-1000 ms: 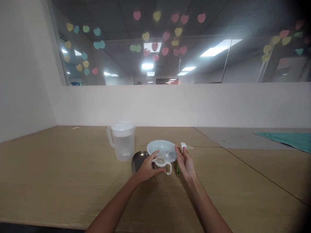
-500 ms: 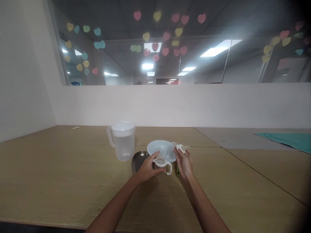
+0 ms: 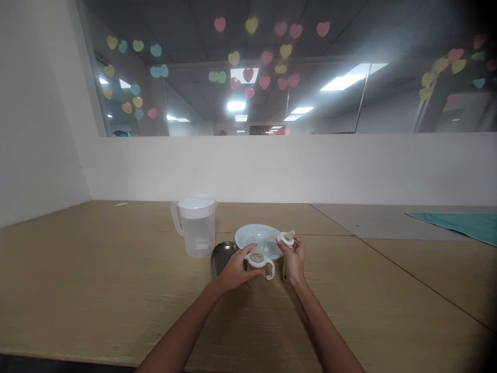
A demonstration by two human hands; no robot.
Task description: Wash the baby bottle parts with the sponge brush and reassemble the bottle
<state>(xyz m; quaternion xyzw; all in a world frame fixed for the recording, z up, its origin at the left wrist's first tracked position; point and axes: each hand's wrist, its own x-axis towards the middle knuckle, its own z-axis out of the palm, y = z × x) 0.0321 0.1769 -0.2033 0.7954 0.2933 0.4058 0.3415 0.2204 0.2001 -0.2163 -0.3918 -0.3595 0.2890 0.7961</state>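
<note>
My left hand (image 3: 235,270) is wrapped round a clear baby bottle (image 3: 257,259) with a white collar and curved white handles; its top is open. In my right hand (image 3: 294,259) is a white ring cap with a nipple (image 3: 286,238), pinched between the fingers and held up to the right of the bottle. Behind both hands lies a pale blue bowl (image 3: 248,231), with something clear in it. A round metal dish (image 3: 221,255) sits left of the bottle, partly covered by my left hand. The green handle (image 3: 284,269) of some tool shows beside my right wrist.
A lidded clear pitcher (image 3: 199,233) of liquid stands at the left, behind the metal dish. A teal cloth (image 3: 462,224) lies at the far right on a grey part of the table (image 3: 116,290). A small pale piece (image 3: 121,204) lies near the wall.
My right hand has turned the nipple cap from lying sideways to pointing up and to the right, and moved it slightly left. My left hand and the bottle have stayed still.
</note>
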